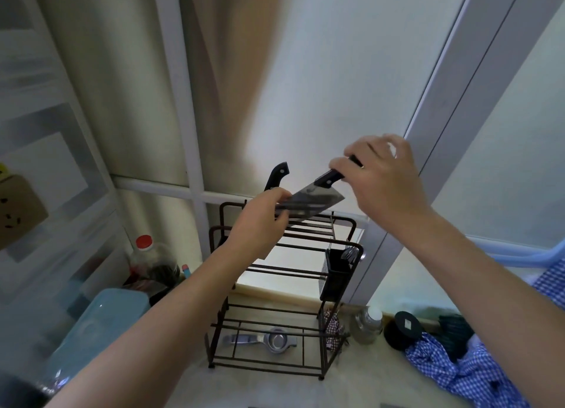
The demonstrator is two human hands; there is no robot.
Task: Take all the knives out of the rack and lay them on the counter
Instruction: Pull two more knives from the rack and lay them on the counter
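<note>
A dark wire rack (308, 247) stands on the pale counter (275, 392) by the window. Above its top, my right hand (385, 178) grips the black handle of a broad cleaver (318, 201), held tilted and clear of the rack. My left hand (260, 224) pinches the far end of the cleaver's blade. A second knife with a black riveted handle (278, 175) sticks up from the rack's back left, behind my left hand; its blade is hidden.
A black utensil cup (334, 273) hangs on the rack's right side. A metal squeezer (269, 342) lies on the rack's bottom shelf. A blue container (101, 325) and a red-capped bottle (146, 258) sit left; jars (368, 323) and checked blue cloth (464, 374) sit right.
</note>
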